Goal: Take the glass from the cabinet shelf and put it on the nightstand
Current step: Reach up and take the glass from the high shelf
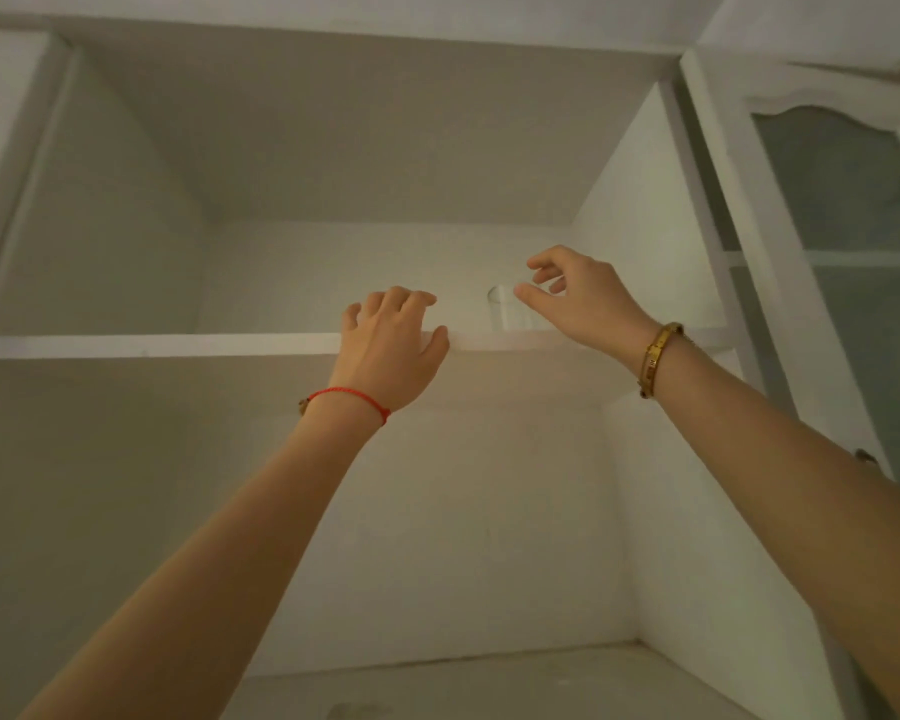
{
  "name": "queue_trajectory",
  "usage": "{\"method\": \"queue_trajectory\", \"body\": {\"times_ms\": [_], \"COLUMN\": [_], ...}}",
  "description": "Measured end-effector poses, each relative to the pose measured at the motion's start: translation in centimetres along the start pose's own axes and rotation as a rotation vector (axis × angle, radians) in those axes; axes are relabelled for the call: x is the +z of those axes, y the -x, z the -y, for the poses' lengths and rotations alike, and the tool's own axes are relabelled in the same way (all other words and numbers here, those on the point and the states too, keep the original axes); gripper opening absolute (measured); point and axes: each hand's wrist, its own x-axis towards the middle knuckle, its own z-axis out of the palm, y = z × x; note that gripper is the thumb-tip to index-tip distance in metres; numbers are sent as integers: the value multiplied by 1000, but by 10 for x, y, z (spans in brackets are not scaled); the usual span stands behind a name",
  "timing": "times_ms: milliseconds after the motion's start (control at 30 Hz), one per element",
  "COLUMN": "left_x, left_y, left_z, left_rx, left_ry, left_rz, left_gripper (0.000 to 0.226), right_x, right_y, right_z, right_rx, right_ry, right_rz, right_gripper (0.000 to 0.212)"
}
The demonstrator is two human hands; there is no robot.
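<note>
A clear glass [505, 311] stands upright on the upper shelf [152, 346] of a white cabinet, towards the right side. My right hand [578, 298], with a gold bracelet at the wrist, is raised just right of the glass with fingers spread; its thumb tip is at the rim, and I cannot tell if it touches. My left hand [393, 345], a red string at its wrist, rests on the shelf's front edge left of the glass, fingers curled over the board. The nightstand is not in view.
The cabinet's open right door [827, 210] with a glass pane hangs close beside my right forearm. A lower compartment with a grey floor [489, 683] lies below the shelf. White side walls bound the cabinet on both sides.
</note>
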Motion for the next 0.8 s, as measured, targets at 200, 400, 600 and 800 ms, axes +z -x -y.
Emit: {"method": "queue_trajectory", "body": {"times_ms": [200,400,600,800], "left_x": [24,38,42,43], "left_y": [-9,-11,-11,-11], "left_z": [10,16,15,15], "left_rx": [-102,-72,-53,-37], "left_ry": [-15,-77,-123,-144], "left_rz": [-52,-167,-212,-228], "left_gripper": [42,50,47,46], "right_x": [20,28,39,42], "right_y": [-24,-39,-49,-55], "right_z": [-12,-25,-34,-33], "right_rx": [97,221,298,353], "right_ry": [36,35,42,123], "right_rz": [57,13,55,137], "right_gripper": [60,67,55,58]}}
